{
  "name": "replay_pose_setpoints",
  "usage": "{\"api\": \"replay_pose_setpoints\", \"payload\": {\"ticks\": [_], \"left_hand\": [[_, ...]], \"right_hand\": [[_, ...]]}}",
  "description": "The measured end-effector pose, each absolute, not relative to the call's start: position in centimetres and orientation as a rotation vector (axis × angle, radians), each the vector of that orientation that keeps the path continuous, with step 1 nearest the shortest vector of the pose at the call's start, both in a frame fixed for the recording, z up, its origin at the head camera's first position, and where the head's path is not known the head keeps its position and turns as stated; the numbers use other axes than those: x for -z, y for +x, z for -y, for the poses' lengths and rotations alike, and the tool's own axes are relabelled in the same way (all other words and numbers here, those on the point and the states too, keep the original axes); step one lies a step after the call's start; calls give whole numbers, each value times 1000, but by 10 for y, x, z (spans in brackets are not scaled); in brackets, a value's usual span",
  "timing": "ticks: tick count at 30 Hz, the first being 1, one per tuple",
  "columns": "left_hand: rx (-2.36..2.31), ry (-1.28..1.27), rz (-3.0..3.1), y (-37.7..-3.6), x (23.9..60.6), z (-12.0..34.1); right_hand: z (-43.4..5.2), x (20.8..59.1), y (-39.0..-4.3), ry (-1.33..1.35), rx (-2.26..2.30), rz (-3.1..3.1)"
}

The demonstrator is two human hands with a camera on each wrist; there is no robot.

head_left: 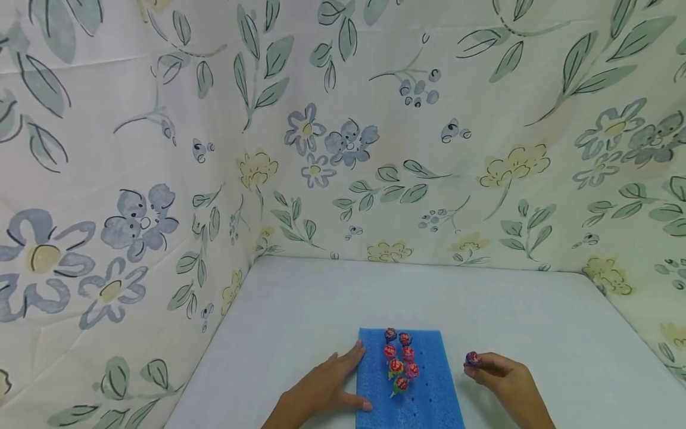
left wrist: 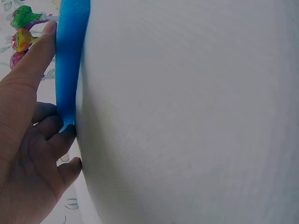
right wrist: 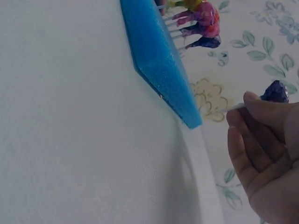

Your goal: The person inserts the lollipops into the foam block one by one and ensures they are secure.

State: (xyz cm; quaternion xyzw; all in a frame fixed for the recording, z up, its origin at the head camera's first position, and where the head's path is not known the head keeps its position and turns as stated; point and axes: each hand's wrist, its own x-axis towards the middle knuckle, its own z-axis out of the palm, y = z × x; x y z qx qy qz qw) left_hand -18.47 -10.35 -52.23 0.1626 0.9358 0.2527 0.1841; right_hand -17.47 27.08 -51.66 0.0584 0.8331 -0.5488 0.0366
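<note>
A blue foam block lies on the white table, with several wrapped lollipops standing upright in it by their sticks. They form two columns in red, pink, green and dark wrappers. My left hand rests along the block's left side, thumb and fingers spread, touching its edge; in the left wrist view the thumb overlaps the block near a green lollipop. To the right of the block, my right hand pinches a dark purple lollipop by its white stick, between thumb and forefinger.
Small holes dot the right half of the foam block's top. The white table extends around the block. A floral cloth hangs behind the table and along both sides.
</note>
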Motion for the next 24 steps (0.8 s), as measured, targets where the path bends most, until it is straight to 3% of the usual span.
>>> {"api": "replay_pose_setpoints", "payload": {"ticks": [24], "left_hand": [[-709,481,-2655,-183,523,104]], "right_hand": [[-229,519,-166,-157,1761,-2337]]}}
